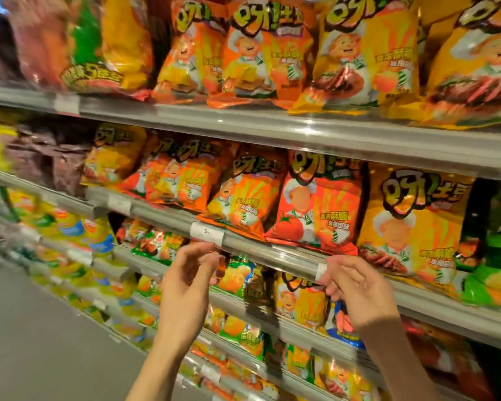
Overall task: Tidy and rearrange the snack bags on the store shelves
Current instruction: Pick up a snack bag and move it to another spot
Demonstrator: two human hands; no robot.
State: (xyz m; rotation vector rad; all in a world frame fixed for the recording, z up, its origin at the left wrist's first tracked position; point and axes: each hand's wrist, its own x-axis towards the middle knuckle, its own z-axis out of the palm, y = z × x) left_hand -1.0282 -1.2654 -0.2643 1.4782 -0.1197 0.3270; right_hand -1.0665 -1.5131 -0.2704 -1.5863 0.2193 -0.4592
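Orange and yellow snack bags fill the shelves in front of me. On the middle shelf a red tomato bag point(313, 204) stands between an orange bag point(243, 198) and a big yellow bag point(411, 224). My left hand point(188, 282) is raised just below the shelf rail point(272, 256), fingers loosely curled, holding nothing. My right hand point(356, 290) hangs in front of the same rail by a small white price tag point(320, 272), fingers relaxed; it grips no bag.
The top shelf carries more orange bags point(243, 53) and yellow bags point(368, 53). Lower shelves hold green and yellow bags point(237, 273). A price label point(206, 232) sits on the rail. The grey aisle floor point(41, 342) lies at the lower left.
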